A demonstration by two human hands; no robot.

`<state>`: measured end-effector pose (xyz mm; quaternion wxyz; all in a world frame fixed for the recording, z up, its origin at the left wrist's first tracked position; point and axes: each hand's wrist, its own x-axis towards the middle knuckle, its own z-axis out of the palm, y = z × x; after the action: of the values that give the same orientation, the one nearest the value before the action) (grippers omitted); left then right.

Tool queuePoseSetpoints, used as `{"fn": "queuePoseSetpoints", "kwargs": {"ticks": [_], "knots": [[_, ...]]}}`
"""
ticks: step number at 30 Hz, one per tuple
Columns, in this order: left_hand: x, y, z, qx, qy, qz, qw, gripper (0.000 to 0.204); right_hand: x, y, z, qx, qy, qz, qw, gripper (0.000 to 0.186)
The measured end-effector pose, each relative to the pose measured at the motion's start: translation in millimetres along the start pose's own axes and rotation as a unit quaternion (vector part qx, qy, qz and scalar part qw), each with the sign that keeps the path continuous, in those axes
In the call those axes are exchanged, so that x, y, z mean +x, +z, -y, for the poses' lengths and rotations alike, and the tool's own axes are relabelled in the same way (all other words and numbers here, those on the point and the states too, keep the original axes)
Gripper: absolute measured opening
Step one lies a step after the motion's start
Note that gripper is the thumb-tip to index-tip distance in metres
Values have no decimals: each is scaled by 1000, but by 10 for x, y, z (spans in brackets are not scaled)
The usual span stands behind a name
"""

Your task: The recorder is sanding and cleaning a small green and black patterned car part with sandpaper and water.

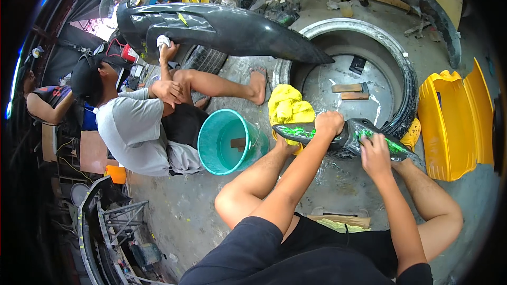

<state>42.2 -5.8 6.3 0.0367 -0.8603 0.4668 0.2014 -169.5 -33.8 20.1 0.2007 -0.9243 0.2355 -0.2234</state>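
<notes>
A dark glossy panel with bright green patches lies crosswise between my legs, at the front edge of a large tyre-like basin. My left hand is closed over the panel's middle. My right hand touches its right section, fingers smeared by motion; anything under them is hidden. A yellow cloth sits just beyond the panel's left section. Two brown blocks rest inside the basin. Left of my legs stands a teal bucket of water, with a dark block in it.
A seated person at left holds a white cloth against a long black panel; another person is behind. A yellow panel stands right, a curved black part at back, a metal frame lower left.
</notes>
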Motion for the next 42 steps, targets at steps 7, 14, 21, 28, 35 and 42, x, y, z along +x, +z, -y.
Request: {"fn": "queuePoseSetpoints", "kwargs": {"ticks": [7,14,21,28,35,42], "knots": [[-4,35,-51,9,15,-4,1000,39,99,4,152,-60,23,-19,998,27],[-9,62,-30,2,-11,3,1000,43,-240,-163,-36,-30,-15,27,999,34],[138,76,0,48,8,-7,999,41,329,336,3,-42,-27,-67,997,21],[28,0,-5,-44,-40,18,998,43,-99,-113,-100,-57,-85,38,994,29],[19,47,-64,-86,-18,8,996,44,411,263,-61,-108,-46,22,993,27],[-6,39,20,-77,-10,-17,997,39,-160,-228,-75,-66,-56,49,995,29]]}}
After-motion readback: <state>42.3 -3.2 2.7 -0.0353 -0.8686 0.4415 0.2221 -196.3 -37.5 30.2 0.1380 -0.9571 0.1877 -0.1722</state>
